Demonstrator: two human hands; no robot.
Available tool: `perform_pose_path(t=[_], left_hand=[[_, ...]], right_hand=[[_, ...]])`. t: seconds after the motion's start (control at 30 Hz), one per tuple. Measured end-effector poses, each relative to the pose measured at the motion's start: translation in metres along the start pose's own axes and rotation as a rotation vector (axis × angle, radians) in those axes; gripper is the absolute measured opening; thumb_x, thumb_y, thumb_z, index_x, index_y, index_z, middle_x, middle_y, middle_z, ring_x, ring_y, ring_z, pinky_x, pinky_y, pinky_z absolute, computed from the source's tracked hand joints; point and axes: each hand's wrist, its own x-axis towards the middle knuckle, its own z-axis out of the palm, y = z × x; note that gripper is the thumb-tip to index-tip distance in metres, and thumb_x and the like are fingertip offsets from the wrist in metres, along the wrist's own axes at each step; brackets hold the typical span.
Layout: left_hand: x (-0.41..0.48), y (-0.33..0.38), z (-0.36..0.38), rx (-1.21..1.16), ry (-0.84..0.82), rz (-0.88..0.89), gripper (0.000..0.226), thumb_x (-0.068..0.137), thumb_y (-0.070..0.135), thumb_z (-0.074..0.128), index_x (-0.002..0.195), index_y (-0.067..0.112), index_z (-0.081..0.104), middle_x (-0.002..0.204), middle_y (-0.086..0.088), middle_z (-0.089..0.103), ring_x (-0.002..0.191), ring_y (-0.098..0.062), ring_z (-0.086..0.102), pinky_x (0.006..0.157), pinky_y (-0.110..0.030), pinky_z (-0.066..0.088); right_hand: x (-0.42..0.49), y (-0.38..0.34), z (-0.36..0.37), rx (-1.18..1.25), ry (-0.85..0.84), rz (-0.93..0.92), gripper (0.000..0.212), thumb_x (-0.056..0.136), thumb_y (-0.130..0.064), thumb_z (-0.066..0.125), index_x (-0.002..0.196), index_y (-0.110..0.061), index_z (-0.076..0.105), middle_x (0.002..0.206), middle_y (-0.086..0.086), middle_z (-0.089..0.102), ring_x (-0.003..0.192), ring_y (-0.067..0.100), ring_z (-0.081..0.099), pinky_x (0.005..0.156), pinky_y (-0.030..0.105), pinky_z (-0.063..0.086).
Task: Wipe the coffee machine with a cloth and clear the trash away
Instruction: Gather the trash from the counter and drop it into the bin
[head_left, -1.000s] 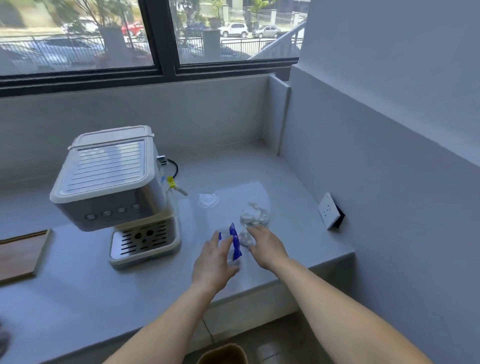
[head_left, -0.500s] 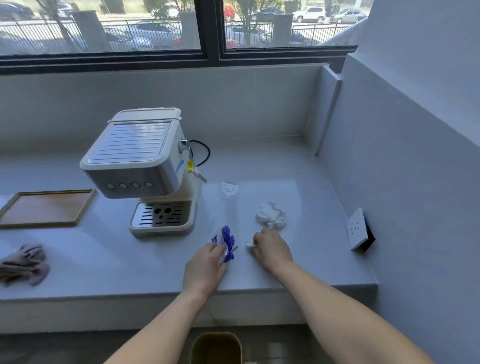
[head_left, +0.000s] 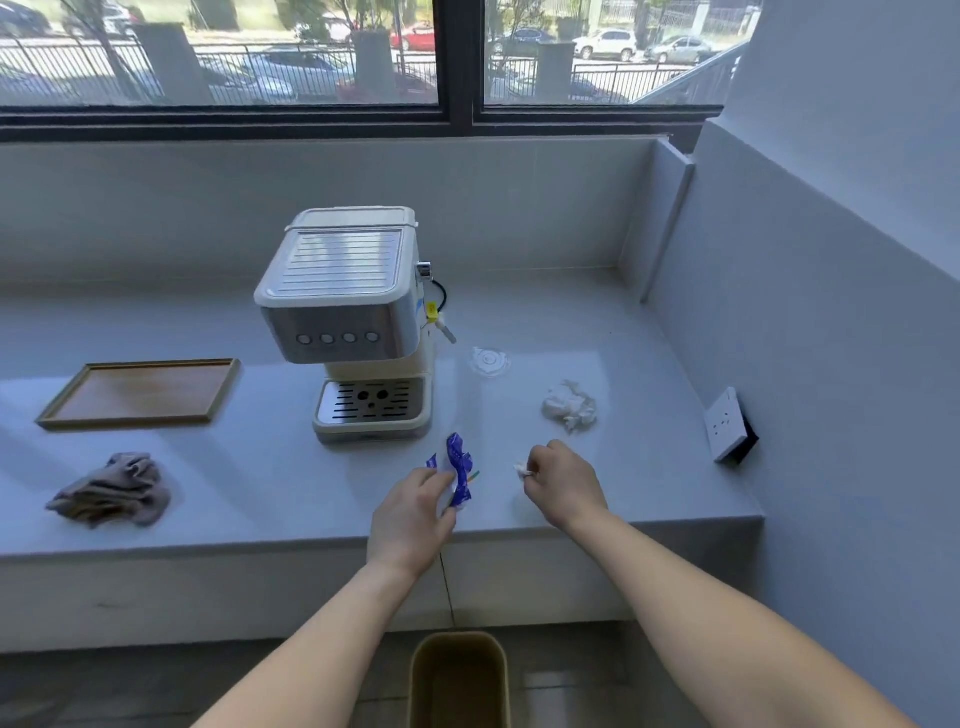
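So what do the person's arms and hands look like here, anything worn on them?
Both forearms are bare up to the frame's edge, with no sleeves in view. The left hand and right hand wear no gloves, and no watch, ring or bracelet is visible.

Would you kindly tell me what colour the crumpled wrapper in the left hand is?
Blue and white, a crumpled plastic wrapper held by the left hand; the head view shows it.

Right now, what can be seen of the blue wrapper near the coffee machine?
The blue wrapper is a crumpled, shiny, plastic-looking piece, blue and white with a small coloured stripe at its edge. It is pinched upright in the left hand, just in front of the coffee machine. Whether it touches the counter is unclear.
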Motion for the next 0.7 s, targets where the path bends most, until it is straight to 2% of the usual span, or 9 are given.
perform_pose_path(t=[0.1, 0.2, 0.37, 0.5, 0.7], left_hand=[[-0.024, -0.010, -0.009, -0.022, 0.012, 0.035, 0.044, 0.090, 0.030, 0.065, 0.133, 0.022, 0.058, 0.129, 0.003, 0.060, 0.112, -0.015, 0.058, 0.081, -0.032, 0.054], [-0.053, -0.018, -0.012, -0.042, 0.022, 0.064, 0.043, 0.088, 0.028, 0.067, 0.131, 0.021, 0.059, 0.127, 0.001, 0.062, 0.110, -0.017, 0.061, 0.080, -0.032, 0.053], [-0.103, -0.027, -0.007, -0.053, 0.027, 0.056, 0.045, 0.084, 0.026, 0.073, 0.127, 0.021, 0.062, 0.122, 0.003, 0.066, 0.105, -0.014, 0.063, 0.079, -0.029, 0.055], [-0.140, -0.023, 0.003, -0.058, 0.032, -0.017, 0.043, 0.084, 0.025, 0.072, 0.126, 0.021, 0.063, 0.123, 0.004, 0.066, 0.106, -0.014, 0.062, 0.078, -0.030, 0.055], [-0.193, -0.011, 0.034, -0.018, 0.018, -0.229, 0.044, 0.085, 0.026, 0.072, 0.128, 0.024, 0.062, 0.125, 0.006, 0.064, 0.108, -0.010, 0.061, 0.084, -0.026, 0.052]], right_hand=[[-0.026, -0.009, 0.000, 0.013, 0.033, 0.006, 0.014, 0.090, -0.022, 0.056, 0.084, -0.010, 0.058, 0.087, 0.005, 0.051, 0.078, 0.028, 0.054, 0.065, 0.036, 0.044], [-0.054, -0.015, 0.001, 0.005, 0.042, 0.002, 0.012, 0.090, -0.022, 0.058, 0.082, -0.014, 0.056, 0.086, 0.003, 0.051, 0.076, 0.026, 0.053, 0.062, 0.033, 0.036], [-0.093, -0.024, 0.010, 0.004, -0.019, 0.002, 0.014, 0.090, -0.026, 0.059, 0.083, -0.014, 0.057, 0.089, 0.003, 0.052, 0.077, 0.024, 0.055, 0.063, 0.031, 0.037], [-0.113, -0.026, 0.022, 0.021, -0.078, -0.047, 0.017, 0.088, -0.021, 0.059, 0.075, -0.020, 0.049, 0.084, -0.001, 0.047, 0.071, 0.021, 0.050, 0.058, 0.028, 0.034], [-0.132, -0.010, 0.051, 0.029, -0.178, -0.188, 0.018, 0.090, -0.018, 0.063, 0.078, -0.022, 0.050, 0.082, -0.006, 0.043, 0.066, 0.011, 0.047, 0.053, 0.017, 0.028]])
